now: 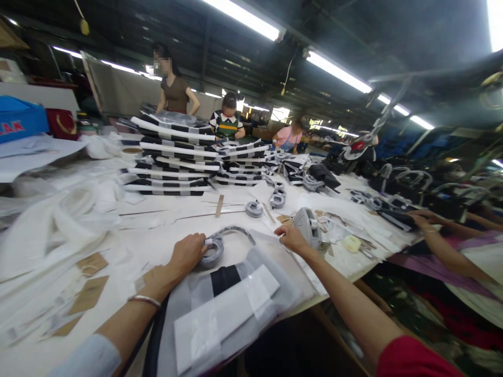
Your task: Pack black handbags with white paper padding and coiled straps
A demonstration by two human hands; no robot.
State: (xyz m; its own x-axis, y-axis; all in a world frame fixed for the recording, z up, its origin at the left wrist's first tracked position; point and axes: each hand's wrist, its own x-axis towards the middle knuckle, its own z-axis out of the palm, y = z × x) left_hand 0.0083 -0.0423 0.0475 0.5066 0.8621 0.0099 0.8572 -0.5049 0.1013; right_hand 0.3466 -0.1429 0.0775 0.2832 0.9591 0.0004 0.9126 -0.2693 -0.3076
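My left hand is closed on a coiled, plastic-wrapped bag strap, at the top of a flat bag. That bag, grey and black, lies at the table's front edge with white padding under clear film on top. A wrapped handle arches up behind the coil. To the right, my right hand has its fingers pinched at the end of a thin pale strip, which may be tape. Just beyond that hand stands a grey tape dispenser, partly behind my fingers.
Stacked black-and-white wrapped bags rise at the back. Wrapped coils, brown card tags and white wrapping lie about. A co-worker's hands are at the right; several people stand beyond the table. A blue box sits far left.
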